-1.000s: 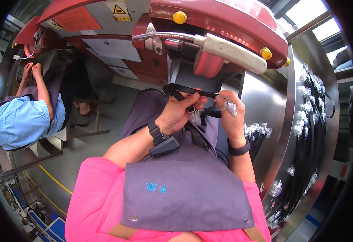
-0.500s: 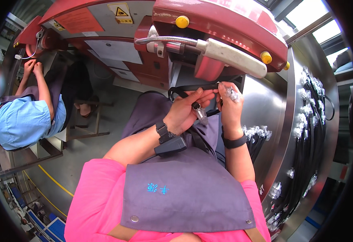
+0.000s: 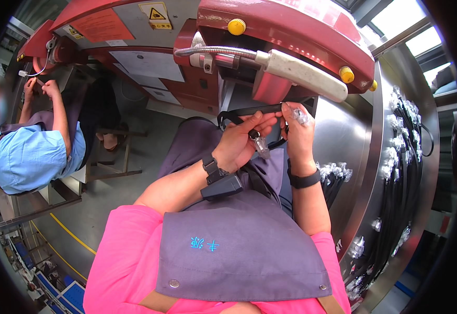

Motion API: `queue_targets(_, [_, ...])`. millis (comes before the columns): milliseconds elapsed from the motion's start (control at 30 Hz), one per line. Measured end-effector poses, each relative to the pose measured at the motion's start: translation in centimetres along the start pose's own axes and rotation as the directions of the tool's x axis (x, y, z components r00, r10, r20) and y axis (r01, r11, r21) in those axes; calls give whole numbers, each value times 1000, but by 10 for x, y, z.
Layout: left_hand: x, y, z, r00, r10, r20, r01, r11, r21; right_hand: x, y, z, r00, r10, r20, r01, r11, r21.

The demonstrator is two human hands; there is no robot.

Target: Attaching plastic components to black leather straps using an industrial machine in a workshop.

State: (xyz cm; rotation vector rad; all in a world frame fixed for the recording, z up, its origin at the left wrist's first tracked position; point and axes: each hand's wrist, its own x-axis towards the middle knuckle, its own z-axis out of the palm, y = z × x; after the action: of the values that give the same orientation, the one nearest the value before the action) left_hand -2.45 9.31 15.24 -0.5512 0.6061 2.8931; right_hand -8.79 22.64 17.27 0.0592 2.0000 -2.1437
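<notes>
A narrow black strap (image 3: 260, 110) runs between my two hands, just below the machine's pinkish-red block. My left hand (image 3: 233, 146) is closed on it, thumb on top and fingers bent beneath. Out of this hand hangs a strap end with a clear plastic-wrapped fitting (image 3: 261, 147). My right hand (image 3: 299, 138) pinches the strap farther right between thumb and fingers. Another clear plastic wrap (image 3: 300, 118) shows against this hand's fingers. Part of the strap loops at the left beside my left thumb; the rest is partly hidden by my hands.
Over my hands stands a red machine (image 3: 286, 31) with a white padded bar (image 3: 307, 76) and yellow knobs. To the right, a metal table (image 3: 343, 131) bears several black straps (image 3: 403, 157) with plastic-wrapped ends. A co-worker in a blue shirt (image 3: 35, 157) sits at the left.
My hands stay nearly in place, with the right one shifted very slightly. At the left, the co-worker's hands have moved a little apart.
</notes>
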Motion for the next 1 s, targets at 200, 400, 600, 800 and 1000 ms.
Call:
queue_targets(200, [1,0,0,1000,3,-5,-3,1000,1,1,1,0,1000,9,5,-9,1000,-1])
queue_targets(400, [0,0,1,1000,5,-10,-5,1000,-6,3,2,1,1000,19,1,-19,1000,11])
queue_targets(600, [3,-1,1,1000,1,-20,-1,1000,-11,5,3,-1,1000,22,-6,-22,999,33])
queue_targets(800, [5,-3,9,1000,-10,3,10,1000,-6,5,4,-8,999,-36,21,34,994,103])
queue_targets(1000, [-10,-1,17,997,18,76,-30,986,162,-5,7,-26,978,-189,89,169,967,190])
